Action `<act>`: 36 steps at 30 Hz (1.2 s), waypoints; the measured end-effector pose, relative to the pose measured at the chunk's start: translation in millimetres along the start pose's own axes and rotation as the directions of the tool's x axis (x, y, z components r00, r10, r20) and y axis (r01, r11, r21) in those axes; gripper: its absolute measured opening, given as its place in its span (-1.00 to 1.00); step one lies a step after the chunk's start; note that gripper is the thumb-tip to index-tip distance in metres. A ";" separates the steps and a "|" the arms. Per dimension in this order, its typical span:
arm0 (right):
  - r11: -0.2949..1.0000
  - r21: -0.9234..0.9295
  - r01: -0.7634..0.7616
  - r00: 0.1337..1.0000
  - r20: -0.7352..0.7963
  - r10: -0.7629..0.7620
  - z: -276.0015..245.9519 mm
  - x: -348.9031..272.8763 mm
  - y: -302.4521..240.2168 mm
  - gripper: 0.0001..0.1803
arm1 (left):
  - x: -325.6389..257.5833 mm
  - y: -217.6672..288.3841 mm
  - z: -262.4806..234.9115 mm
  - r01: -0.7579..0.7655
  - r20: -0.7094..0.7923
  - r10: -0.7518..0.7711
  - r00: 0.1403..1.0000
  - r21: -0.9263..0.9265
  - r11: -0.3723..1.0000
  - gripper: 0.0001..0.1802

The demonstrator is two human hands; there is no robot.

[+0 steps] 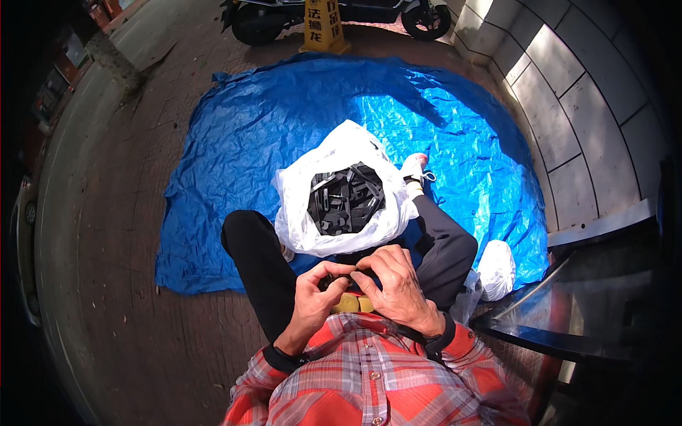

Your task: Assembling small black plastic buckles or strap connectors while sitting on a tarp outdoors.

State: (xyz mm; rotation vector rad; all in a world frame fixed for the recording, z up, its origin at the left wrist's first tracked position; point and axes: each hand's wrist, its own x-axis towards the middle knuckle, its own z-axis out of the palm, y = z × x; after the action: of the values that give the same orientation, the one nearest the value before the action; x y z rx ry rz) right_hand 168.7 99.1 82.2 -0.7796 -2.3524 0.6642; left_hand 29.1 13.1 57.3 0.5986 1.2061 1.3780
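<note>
Small dark piece (326,282) — mostly hidden

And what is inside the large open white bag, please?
The white bag holds a pile of black strip-like pieces; whatever lies beneath the top layer is covered and cannot be seen.

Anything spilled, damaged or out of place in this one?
Nothing stands out: no visible spill or damage. The dark pieces sit inside the white bag, and the blue tarp is merely creased. The left hand and right hand meet near the lap; anything between their fingers is mostly hidden.
</note>
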 end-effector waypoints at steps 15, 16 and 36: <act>0.200 0.717 -0.668 0.744 0.630 0.223 12.7 -14.3 13.6 -0.68 | 9.2 -10.2 -7.6 0.076 0.223 -0.034 0.974 -0.182 0.980 -0.67; 0.205 0.714 -0.669 0.742 0.631 0.225 14.7 -15.5 12.7 -0.69 | 11.0 -16.2 -7.1 0.051 0.207 0.001 0.978 -0.243 0.969 -0.68; -0.281 0.791 -0.544 0.666 0.611 0.428 10.4 -22.8 13.2 -0.78 | 6.4 -21.7 -0.1 -0.082 0.145 0.086 0.986 -0.033 0.996 -0.77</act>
State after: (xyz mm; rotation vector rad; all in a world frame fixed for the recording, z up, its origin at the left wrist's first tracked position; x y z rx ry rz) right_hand 182.2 90.7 58.8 -0.8930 -0.6826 2.4238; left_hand 36.5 15.1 36.0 0.7257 1.0533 1.3942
